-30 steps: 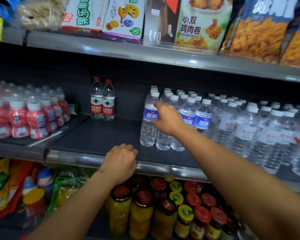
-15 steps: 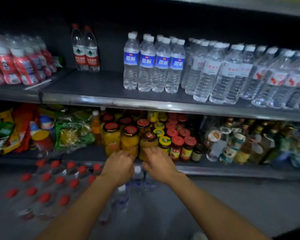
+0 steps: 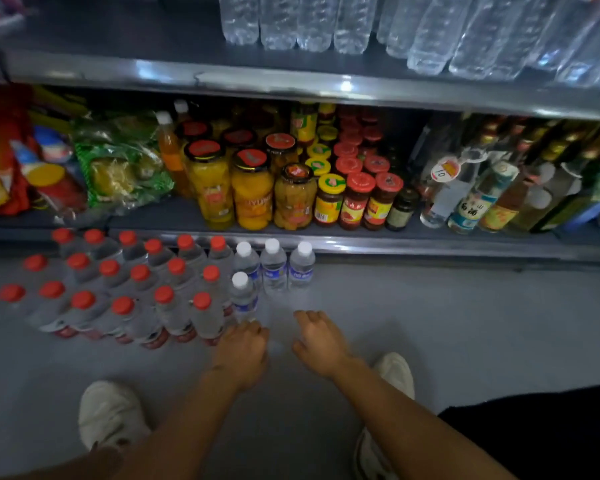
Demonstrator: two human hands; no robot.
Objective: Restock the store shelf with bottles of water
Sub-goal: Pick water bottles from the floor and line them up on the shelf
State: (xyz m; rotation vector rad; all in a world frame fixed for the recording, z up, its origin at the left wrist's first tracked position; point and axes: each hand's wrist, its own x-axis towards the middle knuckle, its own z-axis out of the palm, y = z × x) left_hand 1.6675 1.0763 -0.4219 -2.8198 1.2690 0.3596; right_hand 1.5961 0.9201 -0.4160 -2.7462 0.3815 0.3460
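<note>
The store shelf [image 3: 326, 83] is carrying rows of clear water bottles [image 3: 430, 32] along its top level. On the grey floor [image 3: 465, 323], a pack of red-capped bottles [image 3: 125, 289] is standing, and four white-capped bottles [image 3: 274, 268] are standing just beside it on its right. The left hand [image 3: 241, 351] is hovering near the closest white-capped one, fingers loosely curled and holding nothing. The right hand [image 3: 321, 341] is reaching beside it, fingers relaxed and empty.
</note>
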